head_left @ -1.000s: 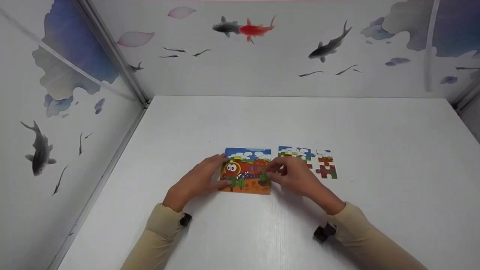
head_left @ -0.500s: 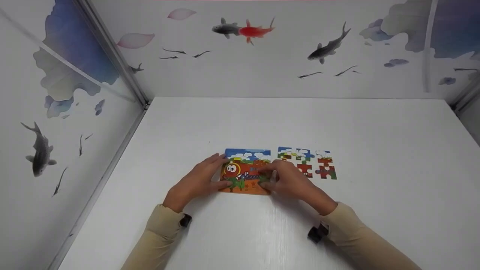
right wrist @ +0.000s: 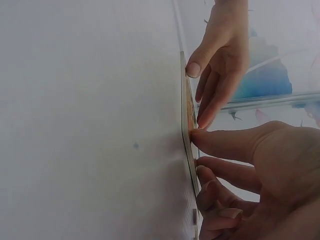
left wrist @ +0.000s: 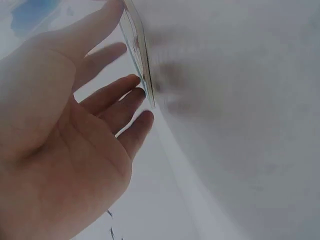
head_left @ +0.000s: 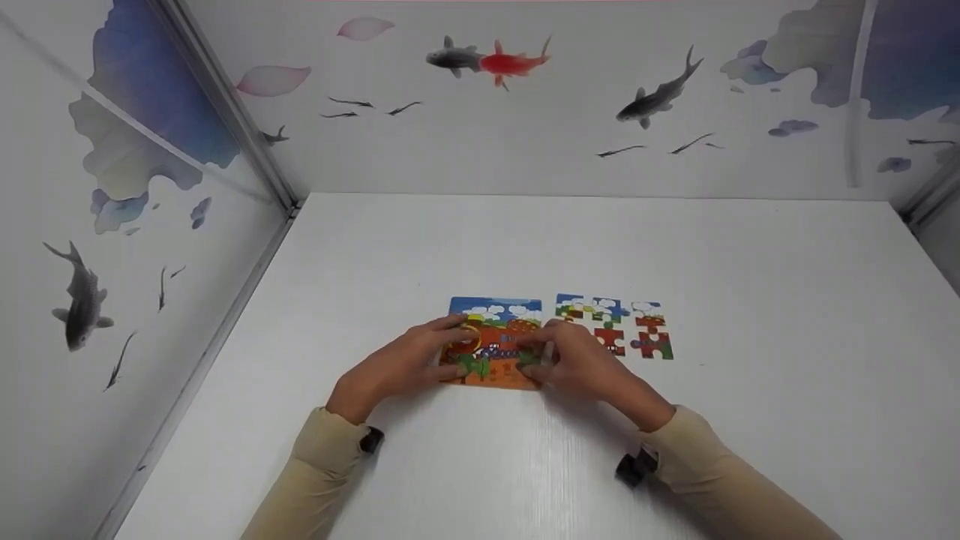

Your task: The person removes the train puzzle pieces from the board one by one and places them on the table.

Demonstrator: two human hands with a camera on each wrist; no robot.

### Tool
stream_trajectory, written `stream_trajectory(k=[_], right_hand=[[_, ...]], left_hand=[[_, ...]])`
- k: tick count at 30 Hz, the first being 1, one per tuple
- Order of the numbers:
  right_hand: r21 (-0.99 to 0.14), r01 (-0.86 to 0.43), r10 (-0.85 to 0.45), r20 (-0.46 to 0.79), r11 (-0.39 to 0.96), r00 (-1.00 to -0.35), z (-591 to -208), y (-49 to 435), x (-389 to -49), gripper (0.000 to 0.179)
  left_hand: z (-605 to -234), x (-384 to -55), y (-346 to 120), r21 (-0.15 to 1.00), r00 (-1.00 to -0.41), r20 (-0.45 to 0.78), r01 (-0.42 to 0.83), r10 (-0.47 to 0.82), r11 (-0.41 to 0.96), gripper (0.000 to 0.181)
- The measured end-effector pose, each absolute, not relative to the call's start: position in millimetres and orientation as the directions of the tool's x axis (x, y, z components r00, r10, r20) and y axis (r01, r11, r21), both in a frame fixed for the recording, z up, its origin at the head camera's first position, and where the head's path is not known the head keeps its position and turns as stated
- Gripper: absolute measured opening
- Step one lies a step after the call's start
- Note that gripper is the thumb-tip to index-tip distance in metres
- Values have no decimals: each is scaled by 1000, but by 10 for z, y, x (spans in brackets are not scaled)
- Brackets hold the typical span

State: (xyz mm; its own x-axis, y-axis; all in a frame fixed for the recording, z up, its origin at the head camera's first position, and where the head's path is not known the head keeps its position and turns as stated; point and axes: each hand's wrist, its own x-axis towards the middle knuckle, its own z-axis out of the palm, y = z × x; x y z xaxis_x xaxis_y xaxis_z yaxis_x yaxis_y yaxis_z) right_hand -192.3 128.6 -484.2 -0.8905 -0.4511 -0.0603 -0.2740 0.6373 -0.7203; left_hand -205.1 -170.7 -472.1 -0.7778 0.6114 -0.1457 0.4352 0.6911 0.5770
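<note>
A jigsaw puzzle (head_left: 495, 309) with a red cartoon train, clouds and orange ground lies flat on the white table (head_left: 480, 465). Over its left part, my left hand (head_left: 405, 356) rests thumb and fingertips on the picture, covering the train's face. My right hand (head_left: 589, 364) touches the right part with thumb and forefinger. Seen edge-on in the right wrist view, the puzzle board (right wrist: 184, 110) has both those fingertips against its face, while the other fingers bend loosely. Loose puzzle pieces (head_left: 652, 345) lie to the right, some partly hidden behind the right hand.
A white back wall (head_left: 525, 135) with painted fish stands behind the table. Another painted wall (head_left: 180, 360) runs along the left side, with a metal post (head_left: 225, 97) at the corner.
My right hand has come left and down onto the puzzle, where a green piece was pinched a second ago. My left fingers have slid from the left edge onto the train's face.
</note>
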Motion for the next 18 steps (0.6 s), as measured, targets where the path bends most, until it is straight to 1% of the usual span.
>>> stream_trajectory(k=[3, 9, 14, 18], right_hand=[[-723, -272, -452, -62, 635, -890, -4839, 1288, -1925, 34], [-742, -258, -454, -69, 618, -888, -4859, 1292, -1941, 34], [-732, -245, -438, -81, 636, -895, -4852, 1281, -1936, 37], [-732, -240, -436, -87, 638, -896, -4847, 1275, -1930, 35]], left_hand=[[-4717, -2061, -1709, 583, -755, -125, 469, 644, 663, 52], [-4724, -2062, -1707, 569, -729, -116, 508, 674, 647, 43], [-4723, -2066, -1707, 568, -716, -109, 525, 690, 634, 41], [-4722, -2064, -1708, 571, -711, -103, 530, 696, 626, 42]])
